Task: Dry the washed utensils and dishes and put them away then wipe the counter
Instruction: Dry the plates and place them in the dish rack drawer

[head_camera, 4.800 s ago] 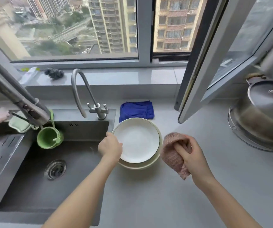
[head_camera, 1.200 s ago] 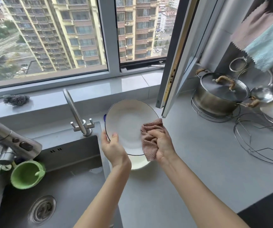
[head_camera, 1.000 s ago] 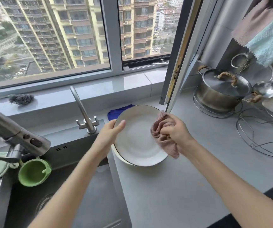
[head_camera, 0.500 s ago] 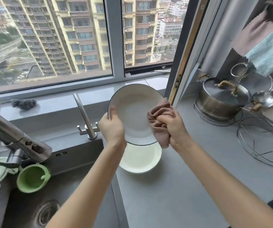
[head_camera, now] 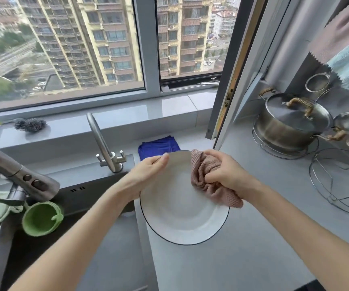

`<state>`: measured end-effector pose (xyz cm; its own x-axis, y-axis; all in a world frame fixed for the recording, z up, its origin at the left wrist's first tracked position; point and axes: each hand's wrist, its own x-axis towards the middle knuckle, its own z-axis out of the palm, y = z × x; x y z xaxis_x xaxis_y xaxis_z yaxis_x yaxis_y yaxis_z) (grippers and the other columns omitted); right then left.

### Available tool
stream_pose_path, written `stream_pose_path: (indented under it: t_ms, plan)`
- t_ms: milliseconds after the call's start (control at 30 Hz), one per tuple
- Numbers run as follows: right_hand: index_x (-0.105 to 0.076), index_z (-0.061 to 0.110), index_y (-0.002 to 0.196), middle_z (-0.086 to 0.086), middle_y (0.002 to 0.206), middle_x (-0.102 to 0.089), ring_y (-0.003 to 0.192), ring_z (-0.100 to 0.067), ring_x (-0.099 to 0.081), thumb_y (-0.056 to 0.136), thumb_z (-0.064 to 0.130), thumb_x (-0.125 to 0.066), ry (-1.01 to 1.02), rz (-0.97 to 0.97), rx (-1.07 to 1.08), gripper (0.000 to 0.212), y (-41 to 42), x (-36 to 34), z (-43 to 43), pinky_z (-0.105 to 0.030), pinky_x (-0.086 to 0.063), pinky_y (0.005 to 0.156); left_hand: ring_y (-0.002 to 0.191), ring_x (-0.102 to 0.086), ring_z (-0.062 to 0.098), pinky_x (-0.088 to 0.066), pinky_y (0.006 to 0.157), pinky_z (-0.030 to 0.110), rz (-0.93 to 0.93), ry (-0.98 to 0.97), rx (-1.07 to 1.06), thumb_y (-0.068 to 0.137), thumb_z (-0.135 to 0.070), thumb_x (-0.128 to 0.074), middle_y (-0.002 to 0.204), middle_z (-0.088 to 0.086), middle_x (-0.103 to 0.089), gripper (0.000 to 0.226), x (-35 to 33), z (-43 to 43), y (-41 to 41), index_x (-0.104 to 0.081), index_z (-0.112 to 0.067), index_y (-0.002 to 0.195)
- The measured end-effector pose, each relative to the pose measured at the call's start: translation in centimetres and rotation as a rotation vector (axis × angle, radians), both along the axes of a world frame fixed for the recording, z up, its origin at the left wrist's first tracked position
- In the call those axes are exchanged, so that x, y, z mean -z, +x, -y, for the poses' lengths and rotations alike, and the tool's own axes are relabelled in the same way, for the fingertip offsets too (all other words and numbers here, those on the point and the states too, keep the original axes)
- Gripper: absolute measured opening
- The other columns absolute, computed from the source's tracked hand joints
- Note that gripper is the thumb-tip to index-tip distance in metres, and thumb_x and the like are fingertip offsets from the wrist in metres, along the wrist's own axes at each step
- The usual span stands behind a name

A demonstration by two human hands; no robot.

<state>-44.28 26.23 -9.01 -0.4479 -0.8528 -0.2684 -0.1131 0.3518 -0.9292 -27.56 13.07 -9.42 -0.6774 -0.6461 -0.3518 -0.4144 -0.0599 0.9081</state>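
Observation:
A white plate with a thin dark rim is held nearly flat over the grey counter, beside the sink. My left hand grips its far left rim, thumb on top. My right hand is closed on a bunched pink cloth pressed against the plate's upper right face. The plate hides whatever lies beneath it.
A blue cloth lies behind the plate. The sink with a green cup and two taps is at left. The open window frame juts over the counter. A lidded steel pot and wire racks stand right.
The plate has tipped from upright facing me down to nearly flat and lower. My left hand shifted to its far rim. The second plate under it is now hidden.

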Motion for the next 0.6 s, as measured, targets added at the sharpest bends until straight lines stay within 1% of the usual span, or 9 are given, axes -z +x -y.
stream_pose_path:
  t_ms: [67, 167, 267, 300, 333, 400, 500, 567, 600]
  plan:
    - [-0.062, 0.024, 0.106, -0.001, 0.081, -0.063, 0.062, -0.009, -0.058, 0.054, 0.002, -0.063, 0.022, -0.077, -0.029, 0.057, -0.6, -0.5, 0.7, -0.021, -0.049, 0.057, 0.066, -0.037, 0.013, -0.031, 0.057, 0.025, -0.005, -0.167, -0.090, 0.098, -0.041, -0.042, 0.071, 0.002, -0.040, 0.033, 0.6, -0.7, -0.8, -0.052, -0.016, 0.078]
    - [-0.057, 0.033, 0.111, -0.005, 0.096, -0.066, 0.069, -0.009, -0.062, 0.068, -0.011, -0.066, -0.077, -0.080, 0.097, 0.062, -1.2, 0.1, 0.9, -0.022, -0.051, 0.064, 0.050, -0.021, 0.010, -0.016, 0.047, 0.024, -0.063, -0.155, -0.303, 0.098, -0.039, -0.043, 0.057, -0.004, -0.023, 0.039, 1.7, -0.8, -1.4, -0.039, -0.015, 0.069]
    - [-0.049, 0.023, 0.124, -0.008, 0.104, -0.061, 0.063, -0.004, -0.064, 0.075, -0.019, -0.057, -0.194, 0.176, 0.437, 0.065, 2.0, 2.1, 0.6, -0.022, -0.053, 0.056, 0.057, -0.023, 0.012, -0.018, 0.053, 0.028, -0.169, 0.007, -0.623, 0.098, -0.043, -0.041, 0.067, 0.002, -0.027, 0.033, 2.3, -0.5, -2.5, -0.048, -0.014, 0.083]
    - [-0.046, 0.021, 0.128, -0.007, 0.107, -0.060, 0.069, -0.005, -0.065, 0.076, -0.017, -0.057, -0.200, 0.204, 0.535, 0.065, 3.6, 3.0, 0.8, -0.024, -0.056, 0.061, 0.058, -0.023, 0.012, -0.020, 0.053, 0.028, -0.206, 0.034, -0.724, 0.098, -0.042, -0.041, 0.066, 0.001, -0.028, 0.036, 2.5, -0.7, -3.1, -0.047, -0.012, 0.080]
    - [-0.042, 0.021, 0.132, -0.005, 0.113, -0.059, 0.084, -0.008, -0.066, 0.076, -0.012, -0.059, -0.197, 0.192, 0.613, 0.068, 4.9, 3.8, 1.1, -0.028, -0.057, 0.073, 0.057, -0.025, 0.011, -0.022, 0.052, 0.026, -0.223, 0.064, -0.807, 0.099, -0.040, -0.041, 0.065, -0.001, -0.028, 0.040, 2.4, -1.1, -3.7, -0.045, -0.011, 0.072]
    - [-0.032, 0.022, 0.140, 0.000, 0.121, -0.055, 0.108, -0.017, -0.058, 0.077, -0.003, -0.063, -0.147, 0.150, 0.618, 0.074, 6.4, 4.5, 1.5, -0.029, -0.047, 0.091, 0.057, -0.032, 0.007, -0.029, 0.051, 0.019, -0.248, 0.126, -0.917, 0.100, -0.037, -0.039, 0.064, -0.005, -0.036, 0.040, 2.8, -1.7, -4.2, -0.047, -0.017, 0.067]
    - [-0.025, 0.021, 0.147, 0.000, 0.130, -0.052, 0.122, -0.017, -0.050, 0.086, 0.011, -0.064, -0.017, -0.112, 0.451, 0.073, 5.3, 3.7, 0.2, -0.015, -0.034, 0.091, 0.067, -0.049, 0.010, -0.044, 0.062, 0.025, -0.216, 0.195, -0.870, 0.100, -0.041, -0.036, 0.073, -0.005, -0.053, 0.036, 4.1, -1.4, -2.7, -0.058, -0.018, 0.084]
    - [-0.023, 0.023, 0.149, 0.004, 0.135, -0.048, 0.117, -0.004, -0.049, 0.092, 0.018, -0.060, -0.076, -0.380, 0.421, 0.068, 3.9, 2.3, -0.6, -0.005, -0.031, 0.084, 0.079, -0.056, 0.019, -0.047, 0.074, 0.032, -0.192, 0.187, -0.764, 0.098, -0.047, -0.036, 0.084, 0.000, -0.059, 0.037, 5.5, -0.4, -1.4, -0.059, -0.022, 0.083]
    - [-0.023, 0.023, 0.149, 0.003, 0.137, -0.044, 0.117, -0.001, -0.045, 0.094, 0.026, -0.056, -0.123, -0.489, 0.395, 0.065, 3.3, 2.0, -0.3, -0.005, -0.032, 0.086, 0.082, -0.054, 0.020, -0.046, 0.077, 0.035, -0.181, 0.172, -0.722, 0.097, -0.049, -0.037, 0.087, 0.002, -0.057, 0.038, 6.0, -0.2, -1.0, -0.058, -0.023, 0.079]
